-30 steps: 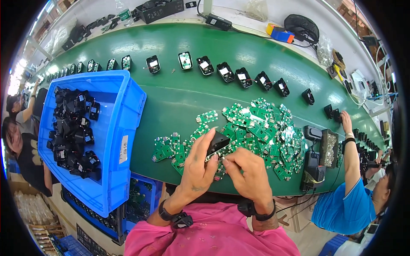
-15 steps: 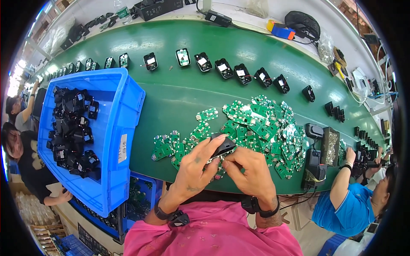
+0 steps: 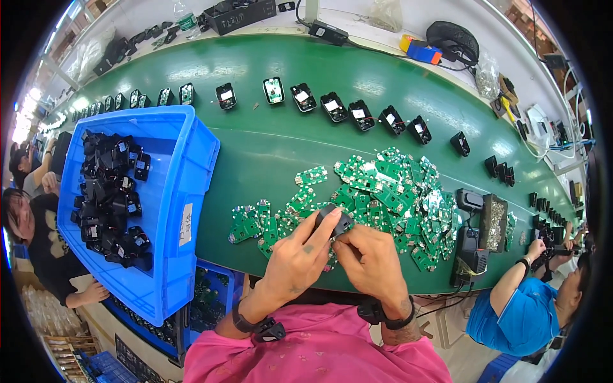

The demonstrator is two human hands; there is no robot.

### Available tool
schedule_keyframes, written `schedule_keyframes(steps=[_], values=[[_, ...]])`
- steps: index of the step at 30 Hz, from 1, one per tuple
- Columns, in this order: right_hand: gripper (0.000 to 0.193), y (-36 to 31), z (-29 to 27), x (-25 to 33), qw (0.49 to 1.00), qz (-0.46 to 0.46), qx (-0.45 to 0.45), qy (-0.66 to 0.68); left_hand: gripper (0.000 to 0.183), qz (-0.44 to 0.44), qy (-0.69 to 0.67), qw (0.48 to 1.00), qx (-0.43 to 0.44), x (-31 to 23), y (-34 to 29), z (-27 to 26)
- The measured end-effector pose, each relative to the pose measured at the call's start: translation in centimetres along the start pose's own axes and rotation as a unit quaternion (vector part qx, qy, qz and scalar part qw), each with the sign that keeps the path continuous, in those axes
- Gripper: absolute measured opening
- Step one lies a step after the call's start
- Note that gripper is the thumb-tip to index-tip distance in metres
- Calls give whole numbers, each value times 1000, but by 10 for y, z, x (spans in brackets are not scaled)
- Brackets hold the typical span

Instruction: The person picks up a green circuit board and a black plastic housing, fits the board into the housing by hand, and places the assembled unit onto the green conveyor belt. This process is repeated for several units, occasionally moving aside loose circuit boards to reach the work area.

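Note:
My left hand grips a small black plastic housing between thumb and fingers, tilted over the front part of the bench. Against the housing's lower right edge, my right hand is closed with its fingertips pinched together. Whether those fingertips hold some small part is hidden. Just beyond both hands spreads a heap of green circuit boards, with a looser group of boards to the left.
A blue bin of black housings stands on the left. Open black housings line the green bench. A metal tray of small parts and black adapters lie right. Co-workers sit on both sides, one in blue.
My left hand has turned the black housing, so its smooth outer side now faces up instead of its open edge. My right hand stays pinched beside it.

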State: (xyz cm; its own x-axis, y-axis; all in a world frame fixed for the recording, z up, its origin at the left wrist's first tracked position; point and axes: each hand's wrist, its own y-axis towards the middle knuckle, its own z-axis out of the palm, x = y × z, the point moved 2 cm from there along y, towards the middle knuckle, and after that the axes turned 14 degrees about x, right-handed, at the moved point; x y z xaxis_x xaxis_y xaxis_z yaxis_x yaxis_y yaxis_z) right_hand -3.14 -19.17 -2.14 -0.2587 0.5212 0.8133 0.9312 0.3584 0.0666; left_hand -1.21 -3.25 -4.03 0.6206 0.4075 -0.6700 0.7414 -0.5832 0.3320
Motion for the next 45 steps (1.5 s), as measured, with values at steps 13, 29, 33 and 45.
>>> schedule_keyframes(steps=[13, 29, 33, 45], values=[[3, -3, 24, -2, 997, 13, -62, -47, 62, -39, 76, 996, -28, 0, -8, 12], [7, -9, 18, 3, 994, 44, -52, 82, 58, -12, 37, 997, -64, -3, -8, 2], [7, -9, 19, 3, 990, 53, -75, 104, 58, 0, 43, 996, -77, -4, -6, 0], [6, -10, 26, 14, 990, 1, -135, -45, 60, -3, 89, 993, -73, -10, -10, 2]])
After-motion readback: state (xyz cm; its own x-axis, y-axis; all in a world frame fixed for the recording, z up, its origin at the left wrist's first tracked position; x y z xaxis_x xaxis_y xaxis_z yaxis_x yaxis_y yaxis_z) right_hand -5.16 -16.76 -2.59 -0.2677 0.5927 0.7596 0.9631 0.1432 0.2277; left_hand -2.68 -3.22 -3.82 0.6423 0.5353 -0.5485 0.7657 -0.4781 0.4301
